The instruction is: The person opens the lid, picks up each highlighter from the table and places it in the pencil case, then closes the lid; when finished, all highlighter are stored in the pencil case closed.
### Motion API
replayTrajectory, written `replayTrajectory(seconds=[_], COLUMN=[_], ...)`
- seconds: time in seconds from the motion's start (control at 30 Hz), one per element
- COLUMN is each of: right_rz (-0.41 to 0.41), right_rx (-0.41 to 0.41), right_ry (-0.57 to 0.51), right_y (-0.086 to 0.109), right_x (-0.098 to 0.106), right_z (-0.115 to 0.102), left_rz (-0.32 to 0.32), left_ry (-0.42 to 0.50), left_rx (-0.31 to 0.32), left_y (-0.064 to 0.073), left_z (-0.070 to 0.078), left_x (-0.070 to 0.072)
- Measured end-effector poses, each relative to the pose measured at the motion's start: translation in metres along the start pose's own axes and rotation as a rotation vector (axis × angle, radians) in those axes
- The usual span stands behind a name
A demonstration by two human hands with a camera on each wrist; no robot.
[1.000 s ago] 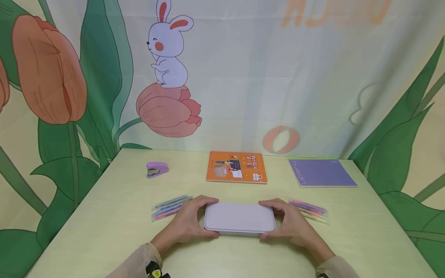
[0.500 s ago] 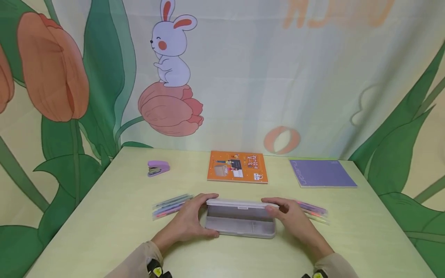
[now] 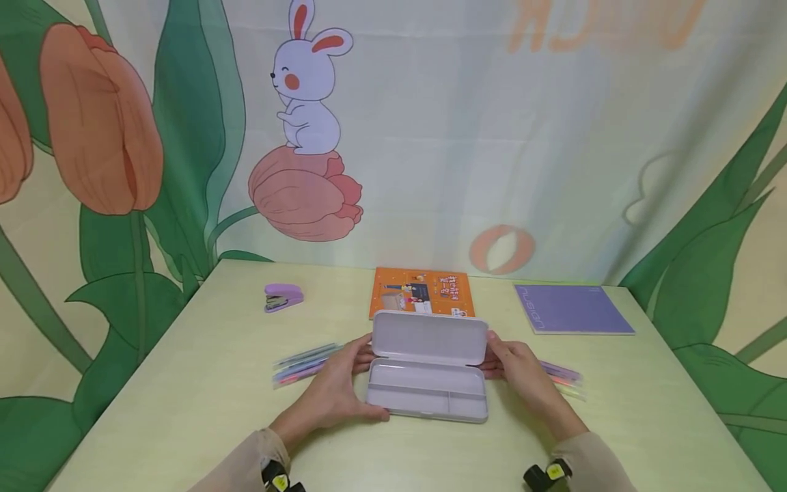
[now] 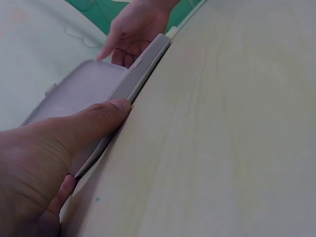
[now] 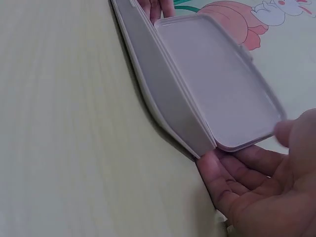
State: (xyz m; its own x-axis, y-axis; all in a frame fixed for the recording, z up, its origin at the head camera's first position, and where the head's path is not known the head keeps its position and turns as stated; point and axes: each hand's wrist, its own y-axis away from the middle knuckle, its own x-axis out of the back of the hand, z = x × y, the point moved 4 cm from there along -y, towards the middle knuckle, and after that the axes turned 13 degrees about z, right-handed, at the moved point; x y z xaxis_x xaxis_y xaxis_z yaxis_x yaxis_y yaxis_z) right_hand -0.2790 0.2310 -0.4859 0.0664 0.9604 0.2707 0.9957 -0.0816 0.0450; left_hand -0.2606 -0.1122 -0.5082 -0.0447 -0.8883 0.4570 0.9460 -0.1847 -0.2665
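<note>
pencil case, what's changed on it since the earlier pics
The lid has swung up and back, from shut to open, baring compartments in the base. The right hand shifted its thumb from the front edge to the lid's right edge. The left hand still holds the base's left end; stapler and orange book stayed put.

Study corner: desk (image 3: 203, 383), stapler (image 3: 283, 298), notebook (image 3: 578, 309)

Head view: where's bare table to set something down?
Free: between purple stapler and orange book; between that book and purple notebook; in front of the open pencil case. Crowded: the case's sides, with left grip, right grip and pens.
</note>
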Motion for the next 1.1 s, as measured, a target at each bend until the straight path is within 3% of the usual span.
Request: replayTrajectory(seconds=[0.13, 0.27, 0.5, 0.67, 0.77, 0.9, 1.1], right_rz=[0.018, 0.045, 0.113, 0.116, 0.093, 0.083, 0.18], right_rx=[-0.008, -0.005, -0.017, -0.024, -0.002, 0.086, 0.22], right_ry=[0.021, 0.027, 0.039, 0.059, 0.077, 0.107, 0.179], right_y=[-0.003, -0.006, -0.007, -0.007, -0.006, -0.005, -0.006], right_x=[-0.002, -0.002, 0.002, 0.002, 0.003, 0.009, 0.041], right_z=[-0.001, 0.0, 0.002, 0.003, 0.0, -0.009, -0.026], left_rz=[0.029, 0.048, 0.044, 0.034, 0.026, 0.021, 0.025], left_ry=[0.02, -0.017, -0.074, -0.144, -0.168, -0.172, -0.179], left_rx=[0.02, 0.012, -0.062, -0.113, -0.129, -0.133, -0.121], left_y=[0.002, 0.003, 0.0, -0.002, -0.001, -0.001, 0.0], left_z=[-0.002, -0.001, 0.002, 0.003, 0.003, 0.002, 0.001], left_x=[0.0, 0.002, 0.003, 0.004, 0.004, 0.003, 0.005])
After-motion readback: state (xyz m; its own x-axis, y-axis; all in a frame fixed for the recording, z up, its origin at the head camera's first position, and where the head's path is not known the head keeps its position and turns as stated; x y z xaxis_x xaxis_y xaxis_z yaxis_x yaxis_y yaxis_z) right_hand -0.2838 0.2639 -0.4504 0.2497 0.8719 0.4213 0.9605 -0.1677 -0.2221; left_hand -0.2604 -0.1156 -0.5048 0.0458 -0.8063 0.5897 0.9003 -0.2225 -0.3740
